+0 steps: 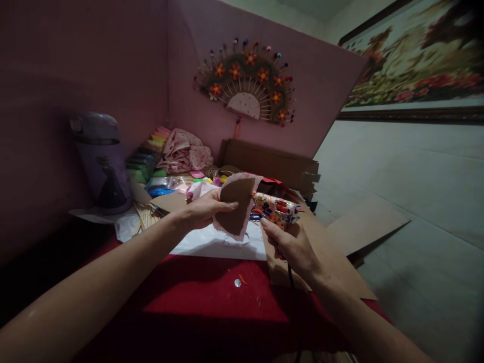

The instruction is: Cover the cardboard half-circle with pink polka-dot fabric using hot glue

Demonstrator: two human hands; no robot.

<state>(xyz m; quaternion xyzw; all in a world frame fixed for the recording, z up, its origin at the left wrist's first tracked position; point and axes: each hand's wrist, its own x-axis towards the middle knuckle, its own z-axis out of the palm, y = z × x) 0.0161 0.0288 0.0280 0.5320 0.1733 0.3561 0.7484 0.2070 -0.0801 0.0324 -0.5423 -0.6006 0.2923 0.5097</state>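
Between the thumb and fingers of my left hand is a half-round cardboard piece, tilted up, with pink-white patterned fabric showing around its border. My right hand is wrapped round the handle of a flower-patterned hot glue gun. The gun's nozzle points left and meets the straight edge of the cardboard piece; whether it touches I cannot tell. A dark cord hangs below my right hand. Beneath both hands lies a white sheet on the red tablecloth.
A purple lidded container stands at left. Crumpled pink fabric, colourful packets and thin wooden sticks lie behind. Flat cardboard covers the right side. A decorated fan hangs on the pink panel. A small silvery disc lies in front.
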